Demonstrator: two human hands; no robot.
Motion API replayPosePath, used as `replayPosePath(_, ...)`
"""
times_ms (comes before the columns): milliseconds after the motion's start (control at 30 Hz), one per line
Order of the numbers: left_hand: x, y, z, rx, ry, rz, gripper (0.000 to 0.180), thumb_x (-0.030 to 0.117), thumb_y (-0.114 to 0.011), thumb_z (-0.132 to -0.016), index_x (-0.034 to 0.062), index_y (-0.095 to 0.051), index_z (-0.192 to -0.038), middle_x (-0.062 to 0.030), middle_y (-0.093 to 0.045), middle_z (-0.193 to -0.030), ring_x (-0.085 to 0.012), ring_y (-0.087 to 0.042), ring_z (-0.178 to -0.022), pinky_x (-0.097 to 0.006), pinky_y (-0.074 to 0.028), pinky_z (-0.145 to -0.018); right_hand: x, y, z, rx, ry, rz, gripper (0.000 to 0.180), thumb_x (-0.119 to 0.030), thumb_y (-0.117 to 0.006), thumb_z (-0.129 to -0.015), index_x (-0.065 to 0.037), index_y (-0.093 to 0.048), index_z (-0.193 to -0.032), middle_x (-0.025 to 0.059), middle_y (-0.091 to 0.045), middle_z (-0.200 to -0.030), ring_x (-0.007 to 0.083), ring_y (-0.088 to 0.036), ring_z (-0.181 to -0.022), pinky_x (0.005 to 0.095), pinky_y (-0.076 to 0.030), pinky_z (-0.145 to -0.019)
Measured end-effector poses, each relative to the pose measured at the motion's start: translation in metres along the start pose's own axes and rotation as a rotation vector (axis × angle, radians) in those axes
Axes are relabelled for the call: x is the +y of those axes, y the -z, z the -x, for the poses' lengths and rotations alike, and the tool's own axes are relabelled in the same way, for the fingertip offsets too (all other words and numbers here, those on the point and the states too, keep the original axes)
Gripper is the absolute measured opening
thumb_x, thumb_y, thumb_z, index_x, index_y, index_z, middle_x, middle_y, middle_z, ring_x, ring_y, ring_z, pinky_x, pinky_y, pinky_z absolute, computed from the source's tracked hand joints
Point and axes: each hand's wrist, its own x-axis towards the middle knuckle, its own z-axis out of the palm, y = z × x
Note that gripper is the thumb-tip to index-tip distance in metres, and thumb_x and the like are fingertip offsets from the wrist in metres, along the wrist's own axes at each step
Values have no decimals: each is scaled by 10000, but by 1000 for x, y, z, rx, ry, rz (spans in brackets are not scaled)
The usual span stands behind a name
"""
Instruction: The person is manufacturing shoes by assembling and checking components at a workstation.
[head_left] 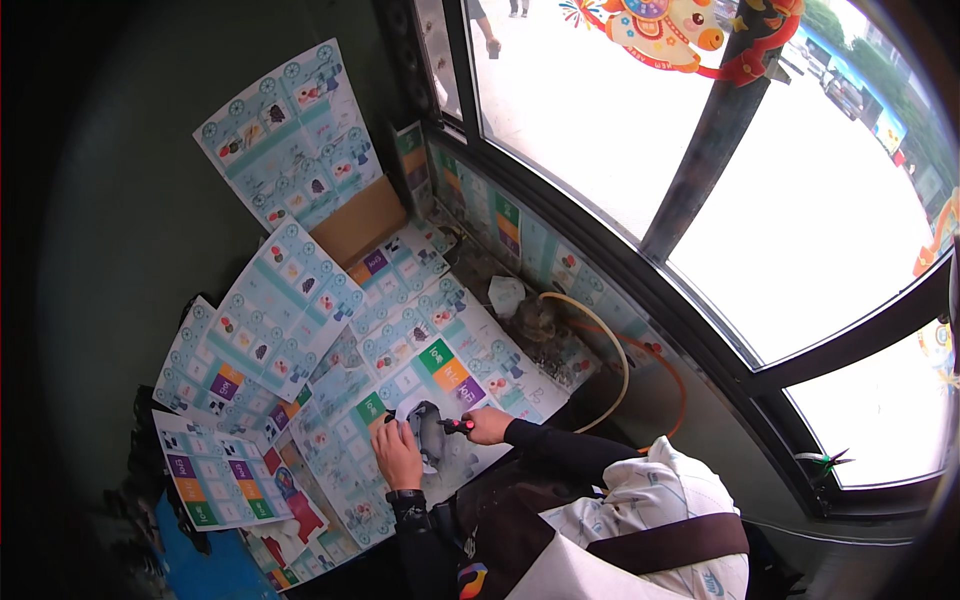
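My left hand (398,457) is closed on the near-left edge of a grey, rounded object (431,436) with a darker rim; its exact kind is hard to make out. Opposite it, my right hand (488,427) grips a small hand tool (458,426) with a red and black handle. The tool points left, with its end against or just over the grey object. What the tool's tip does there is too small to tell. Printed cardboard sheets (520,395) lie under the object, and a white edge shows at its far-left side.
More printed cardboard sheets (290,300) lean and overlap at the left. A brown cardboard box (360,222) sits at the back. Beyond my right hand, a yellow hose (625,365) and an orange hose (683,390) curve down beside a grimy round fitting (535,318). Large windows (600,130) run along the right.
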Motion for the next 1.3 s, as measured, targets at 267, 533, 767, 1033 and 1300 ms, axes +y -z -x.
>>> replayPosePath(267,-4,-3,3,-14,16,-13,286,269,-544,-1024,1,-614,-1093,-178,-613,-1101,-397,-531,-1061,-473,-433,-945,-18,15,7,-166,-136,-105,279,-215,-554,-827,-54,-702,-999,207,-717,-840,372,-716,-795,462,-564,-689)
replayPosePath(533,-2,4,3,-113,108,-7,325,267,-531,-1029,-20,-620,-1152,-182,-610,-1267,-380,-531,-1173,-448,-401,-1024,-23,11,4,-186,-138,-80,293,-211,-557,-822,-57,-706,-1022,215,-719,-888,390,-709,-828,483,-557,-728)
replayPosePath(767,-2,5,6,-93,110,-7,330,271,-524,-1034,-17,-621,-1163,-187,-614,-1243,-397,-528,-1146,-460,-407,-1009,-23,8,4,-189,-125,-50,288,-212,-562,-813,-48,-707,-999,220,-719,-886,397,-705,-848,496,-548,-744)
replayPosePath(1033,-16,-1,10,-38,103,-7,296,264,-535,-1028,-12,-608,-1107,-193,-606,-1125,-401,-527,-1078,-473,-429,-958,-25,5,2,-171,-82,-52,282,-214,-564,-819,-42,-705,-992,232,-712,-875,408,-699,-841,490,-544,-747)
replayPosePath(1300,-14,1,2,-63,81,22,296,254,-536,-1024,-22,-607,-1105,-202,-611,-1114,-411,-528,-1062,-483,-421,-957,-15,-3,-11,-141,-62,-37,278,-232,-583,-823,-62,-704,-1007,200,-705,-798,375,-699,-766,471,-538,-700)
